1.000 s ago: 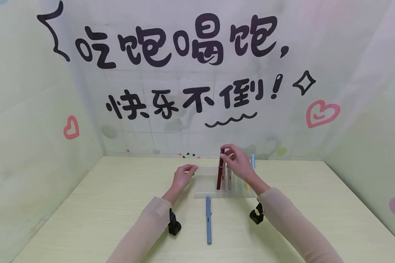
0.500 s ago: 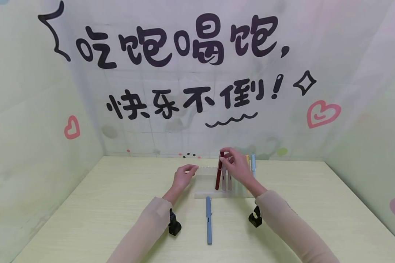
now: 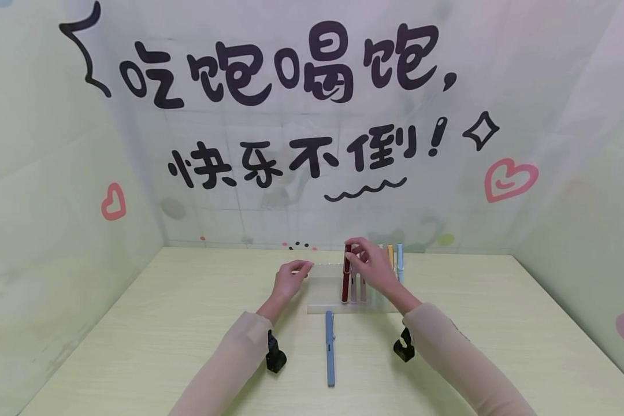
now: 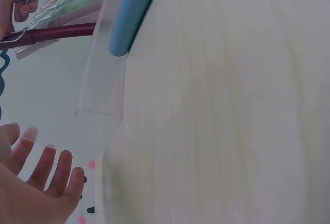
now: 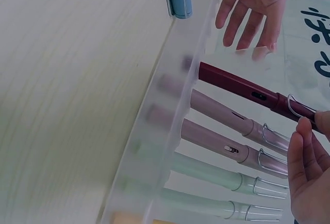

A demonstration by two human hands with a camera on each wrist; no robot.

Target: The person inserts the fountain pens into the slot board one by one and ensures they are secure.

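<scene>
A clear pen rack (image 3: 325,309) stands at the back of the table, with several pens upright in it. My left hand (image 3: 290,277) pinches the rack's upper left corner between thumb and fingers; the other fingers spread loosely in the left wrist view. At the cap end, my right hand (image 3: 375,267) pinches a dark red fountain pen (image 3: 345,284). This pen stands nearly upright, and its lower end sits within the rack's base strip in the right wrist view (image 5: 227,82). Beside it are two mauve pens (image 5: 221,111) and pale green pens (image 5: 206,170).
A blue fountain pen (image 3: 330,349) lies on the table in front of the rack, clip end toward it. Yellow (image 3: 391,254) and light blue (image 3: 400,260) pens stand at the rack's right. A printed backdrop (image 3: 312,219) rises behind the table.
My right hand has lowered the dark red pen a little; it tilted briefly, then straightened, its lower end settling into the rack's base. My left hand stays at the rack corner.
</scene>
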